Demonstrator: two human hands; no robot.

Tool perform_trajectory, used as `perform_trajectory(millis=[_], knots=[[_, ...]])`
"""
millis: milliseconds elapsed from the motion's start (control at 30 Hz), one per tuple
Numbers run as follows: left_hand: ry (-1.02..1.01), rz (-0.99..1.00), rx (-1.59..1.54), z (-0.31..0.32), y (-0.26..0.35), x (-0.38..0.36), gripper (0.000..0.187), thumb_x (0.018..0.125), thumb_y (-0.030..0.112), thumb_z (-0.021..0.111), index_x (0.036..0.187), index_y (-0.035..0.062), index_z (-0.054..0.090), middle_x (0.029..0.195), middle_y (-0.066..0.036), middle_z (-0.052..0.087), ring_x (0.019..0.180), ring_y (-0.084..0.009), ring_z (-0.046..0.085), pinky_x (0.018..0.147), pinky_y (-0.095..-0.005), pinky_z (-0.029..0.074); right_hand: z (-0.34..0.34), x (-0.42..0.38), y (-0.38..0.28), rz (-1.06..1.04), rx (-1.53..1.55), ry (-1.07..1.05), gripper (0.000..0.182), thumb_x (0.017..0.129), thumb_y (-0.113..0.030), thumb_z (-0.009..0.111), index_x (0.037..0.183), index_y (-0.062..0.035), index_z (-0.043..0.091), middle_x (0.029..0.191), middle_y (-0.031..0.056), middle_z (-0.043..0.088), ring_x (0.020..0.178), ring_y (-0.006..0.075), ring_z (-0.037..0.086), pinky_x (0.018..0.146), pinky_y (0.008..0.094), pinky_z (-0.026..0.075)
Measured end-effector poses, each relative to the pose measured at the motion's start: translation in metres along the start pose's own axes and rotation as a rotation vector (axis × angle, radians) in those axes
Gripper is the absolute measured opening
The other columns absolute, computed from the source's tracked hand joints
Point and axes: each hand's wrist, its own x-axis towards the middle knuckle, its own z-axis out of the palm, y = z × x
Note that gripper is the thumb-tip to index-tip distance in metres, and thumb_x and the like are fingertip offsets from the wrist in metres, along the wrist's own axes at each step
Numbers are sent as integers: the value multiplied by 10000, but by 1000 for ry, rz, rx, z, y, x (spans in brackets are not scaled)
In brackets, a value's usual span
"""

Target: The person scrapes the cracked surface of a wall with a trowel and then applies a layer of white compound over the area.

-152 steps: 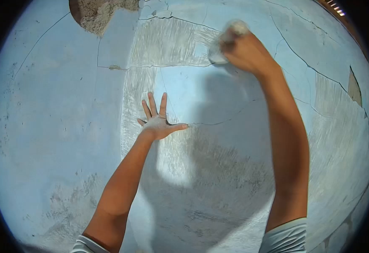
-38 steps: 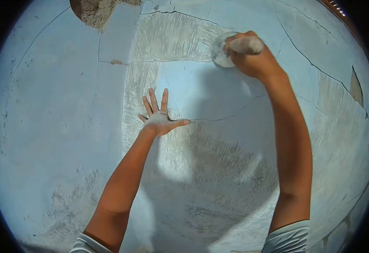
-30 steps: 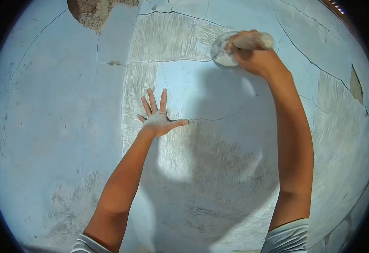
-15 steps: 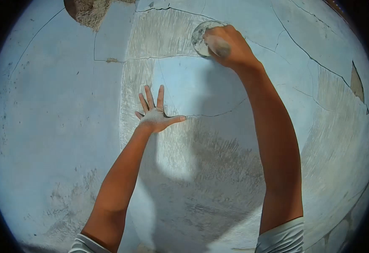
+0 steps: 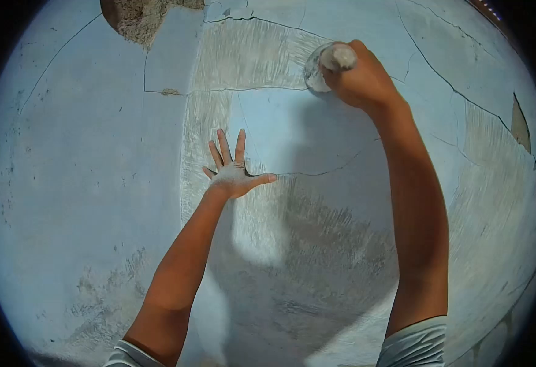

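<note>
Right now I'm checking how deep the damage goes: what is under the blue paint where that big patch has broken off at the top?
Rough grey-brown masonry shows inside the broken patch of the blue wall. Its upper part runs out of view.

— What is seen of the wall (image 5: 84, 159)?
— Matt pale-blue paint is seen, smooth at the left of the frame and split by thin dark cracks (image 5: 317, 172) in the middle and at the upper right.

— And where the paint is worn?
— A rough, scratched, chalky grey-white band (image 5: 249, 58) is shown at the upper centre. Coarse, grainy brown plaster (image 5: 136, 21) is laid bare at the upper left.

— The round pad (image 5: 317, 67)?
— It is held against the wall by the right hand (image 5: 360, 76); a dull, dusty grey face is shown, the material not being clear.

— The left hand (image 5: 234, 177)?
— It is coated in fine whitish dust; the sleeves (image 5: 415, 342) look like soft, light cloth.
</note>
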Motion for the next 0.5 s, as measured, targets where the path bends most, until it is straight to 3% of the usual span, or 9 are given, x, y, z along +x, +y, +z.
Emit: perform_trajectory(millis=[33, 67, 167, 200, 300, 333, 433, 500], knots=[[0, 1, 3, 2, -1, 1, 1608, 595, 979, 723, 1634, 339, -325, 1670, -183, -440, 1527, -469, -391, 1153, -856, 3, 5, -2, 3, 18, 49, 16, 108, 863, -91, 699, 936, -47, 765, 936, 192, 757, 865, 418, 703, 818, 495, 565], [5, -1, -3, 4, -2, 2, 1606, 592, 981, 721, 1634, 346, -323, 1671, -173, -443, 1530, -461, -390, 1152, -858, 4, 13, 3, 6, -123, 14, 7, 103, 845, -76, 697, 916, -25, 751, 870, 184, 750, 798, 405, 700, 777, 464, 565], [-16, -25, 10, 2, 1, 1, 1613, 581, 981, 728, 1633, 355, -322, 1666, -166, -453, 1534, -452, -389, 1155, -856, 3, 21, 13, -5, -116, -101, 31, 106, 847, -70, 667, 904, -11, 734, 880, 191, 749, 800, 379, 701, 759, 449, 557], [-16, -23, 11, 0, 1, 1, 1625, 569, 987, 728, 1635, 349, -321, 1668, -163, -450, 1535, -448, -388, 1160, -850, 3, 12, 8, -8, -90, 106, 97, 174, 831, -85, 639, 934, -10, 758, 984, 276, 737, 882, 469, 706, 804, 519, 578], [-11, -13, -16, 1, 0, 0, 1629, 570, 984, 730, 1636, 340, -320, 1671, -171, -442, 1529, -450, -398, 1165, -843, 0, -10, 5, -7, 39, 13, -63, 172, 841, -97, 640, 950, -11, 742, 970, 271, 729, 868, 474, 701, 795, 513, 579], [-3, -13, 1, 1, 0, 0, 1628, 580, 978, 732, 1639, 327, -319, 1670, -182, -440, 1527, -454, -398, 1167, -839, -4, -6, 7, 0, 20, 131, -93, 178, 848, -88, 630, 960, -12, 745, 972, 262, 729, 876, 476, 698, 790, 523, 577], [-20, -22, -2, -1, 3, -2, 1621, 590, 974, 731, 1641, 320, -317, 1665, -191, -445, 1528, -459, -395, 1170, -835, -5, 33, 13, -1, -195, -61, 156, 113, 839, -88, 645, 871, -2, 712, 878, 192, 748, 772, 383, 683, 754, 471, 544], [-24, -27, -1, -2, 4, -3, 1618, 596, 973, 729, 1644, 314, -313, 1668, -192, -440, 1531, -460, -390, 1172, -831, -12, 17, 13, -8, -81, -29, 47, 137, 849, -93, 638, 895, -3, 731, 911, 220, 757, 821, 403, 710, 780, 487, 563]])
